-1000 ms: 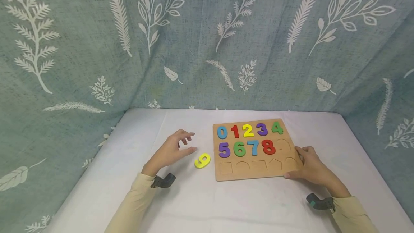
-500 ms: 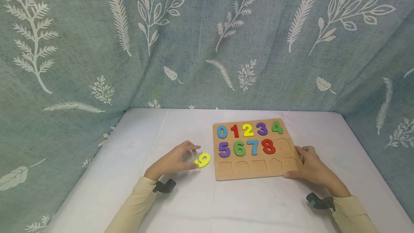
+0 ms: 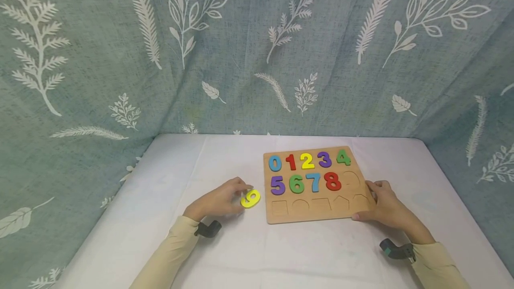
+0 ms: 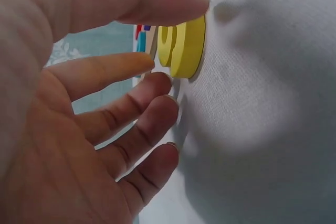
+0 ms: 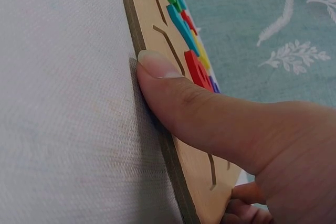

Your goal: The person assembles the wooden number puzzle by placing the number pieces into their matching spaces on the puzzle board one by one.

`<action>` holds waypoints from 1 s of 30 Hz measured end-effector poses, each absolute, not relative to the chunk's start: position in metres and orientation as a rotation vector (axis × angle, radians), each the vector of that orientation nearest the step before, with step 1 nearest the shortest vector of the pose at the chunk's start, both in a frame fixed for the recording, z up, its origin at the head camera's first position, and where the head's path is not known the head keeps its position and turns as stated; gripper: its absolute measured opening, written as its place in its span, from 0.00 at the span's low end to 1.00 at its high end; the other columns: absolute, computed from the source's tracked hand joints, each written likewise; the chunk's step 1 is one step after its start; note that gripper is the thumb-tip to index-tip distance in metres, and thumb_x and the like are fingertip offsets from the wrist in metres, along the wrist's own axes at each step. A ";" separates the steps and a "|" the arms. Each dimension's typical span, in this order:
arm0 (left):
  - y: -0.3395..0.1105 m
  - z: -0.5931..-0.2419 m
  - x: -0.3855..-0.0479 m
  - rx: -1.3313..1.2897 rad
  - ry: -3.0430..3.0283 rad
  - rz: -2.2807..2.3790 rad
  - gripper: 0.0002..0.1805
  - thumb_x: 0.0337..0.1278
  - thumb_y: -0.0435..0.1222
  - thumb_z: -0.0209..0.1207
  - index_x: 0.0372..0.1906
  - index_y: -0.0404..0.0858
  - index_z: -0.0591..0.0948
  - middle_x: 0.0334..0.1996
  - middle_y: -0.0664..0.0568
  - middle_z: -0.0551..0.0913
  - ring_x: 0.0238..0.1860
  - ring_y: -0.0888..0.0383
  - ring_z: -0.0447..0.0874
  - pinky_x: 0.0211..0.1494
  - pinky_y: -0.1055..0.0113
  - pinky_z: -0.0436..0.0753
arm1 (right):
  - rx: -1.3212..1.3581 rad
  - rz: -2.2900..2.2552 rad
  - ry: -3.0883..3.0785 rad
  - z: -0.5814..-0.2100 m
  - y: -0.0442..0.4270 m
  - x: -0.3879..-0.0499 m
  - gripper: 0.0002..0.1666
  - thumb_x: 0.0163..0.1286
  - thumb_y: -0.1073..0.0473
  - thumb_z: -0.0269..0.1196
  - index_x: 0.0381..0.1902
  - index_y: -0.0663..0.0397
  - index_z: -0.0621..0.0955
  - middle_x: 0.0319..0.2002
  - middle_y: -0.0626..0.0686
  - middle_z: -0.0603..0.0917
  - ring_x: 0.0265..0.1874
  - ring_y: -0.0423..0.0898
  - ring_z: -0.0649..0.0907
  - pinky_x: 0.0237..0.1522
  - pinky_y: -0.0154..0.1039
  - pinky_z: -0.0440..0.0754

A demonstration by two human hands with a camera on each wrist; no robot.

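A yellow number 9 piece (image 3: 250, 199) lies flat on the white cloth, left of a wooden number puzzle board (image 3: 317, 208). My left hand (image 3: 221, 197) reaches around it, index finger by its far side and thumb by its near side. In the left wrist view, thumb (image 4: 178, 3) and fingers are spread apart beside the 9 (image 4: 189, 48), with no clear grip on it. My right hand (image 3: 387, 206) holds the board's near right corner; its thumb (image 5: 173, 87) lies over the front edge in the right wrist view, and the other fingers are partly hidden.
Coloured numbers 0 to 8 sit in the board's two upper rows, such as the red 8 (image 3: 332, 181). A recess outline (image 3: 352, 179) shows right of the 8, and several more line the bottom row. A patterned curtain (image 3: 241, 57) hangs behind the table.
My left hand has come down and to the right, its fingers now on both sides of the yellow 9. My right hand and the board have stayed in place.
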State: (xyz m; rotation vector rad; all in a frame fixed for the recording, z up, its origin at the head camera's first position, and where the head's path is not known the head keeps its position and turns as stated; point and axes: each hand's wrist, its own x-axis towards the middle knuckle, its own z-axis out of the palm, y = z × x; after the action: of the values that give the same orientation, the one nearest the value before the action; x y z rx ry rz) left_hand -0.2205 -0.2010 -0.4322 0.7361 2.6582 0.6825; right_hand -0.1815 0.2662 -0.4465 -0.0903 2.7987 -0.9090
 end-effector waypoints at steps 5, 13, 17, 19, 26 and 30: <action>-0.198 -0.431 -0.224 0.752 2.635 0.657 0.34 0.51 0.32 0.68 0.68 0.39 0.78 0.51 0.54 0.78 0.52 0.58 0.77 0.61 0.56 0.81 | -0.078 -0.925 2.795 -0.445 0.266 -0.182 0.79 0.43 0.38 0.84 0.75 0.81 0.56 0.63 0.77 0.60 0.61 0.74 0.71 0.66 0.72 0.72; -0.193 -0.425 -0.230 0.771 2.621 0.580 0.35 0.46 0.30 0.69 0.67 0.38 0.80 0.49 0.54 0.78 0.50 0.58 0.76 0.58 0.57 0.81 | -0.065 -0.915 2.791 -0.447 0.266 -0.183 0.80 0.43 0.37 0.84 0.75 0.81 0.55 0.63 0.77 0.60 0.61 0.73 0.71 0.66 0.71 0.72; -0.192 -0.424 -0.231 0.769 2.614 0.575 0.35 0.44 0.31 0.71 0.65 0.38 0.81 0.49 0.54 0.78 0.49 0.58 0.76 0.58 0.56 0.81 | -0.079 -0.921 2.789 -0.448 0.265 -0.183 0.79 0.43 0.38 0.84 0.75 0.82 0.56 0.63 0.77 0.61 0.60 0.72 0.72 0.65 0.71 0.74; -0.191 -0.425 -0.231 0.765 2.619 0.568 0.34 0.44 0.33 0.73 0.64 0.38 0.81 0.48 0.55 0.78 0.48 0.59 0.75 0.57 0.57 0.81 | -0.087 -0.927 2.791 -0.448 0.265 -0.183 0.79 0.43 0.38 0.84 0.75 0.82 0.56 0.63 0.77 0.61 0.60 0.71 0.72 0.64 0.71 0.74; -0.191 -0.427 -0.232 0.724 2.655 0.554 0.32 0.45 0.42 0.78 0.59 0.41 0.84 0.47 0.59 0.77 0.45 0.61 0.73 0.53 0.62 0.80 | -0.069 -0.941 2.785 -0.447 0.266 -0.182 0.79 0.43 0.38 0.84 0.75 0.82 0.56 0.63 0.77 0.61 0.62 0.73 0.71 0.66 0.71 0.72; -0.191 -0.428 -0.231 0.707 2.693 0.542 0.32 0.44 0.45 0.79 0.58 0.41 0.85 0.46 0.60 0.77 0.44 0.62 0.74 0.54 0.62 0.80 | -0.083 -0.935 2.792 -0.447 0.266 -0.183 0.79 0.43 0.38 0.84 0.74 0.83 0.56 0.63 0.77 0.61 0.60 0.72 0.72 0.65 0.71 0.73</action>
State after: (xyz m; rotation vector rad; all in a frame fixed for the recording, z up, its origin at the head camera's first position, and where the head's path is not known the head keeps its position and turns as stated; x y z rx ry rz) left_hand -0.2307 -0.1907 -0.4277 0.7073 2.6930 0.5420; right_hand -0.1826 0.2659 -0.4471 -0.0832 2.7918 -0.9351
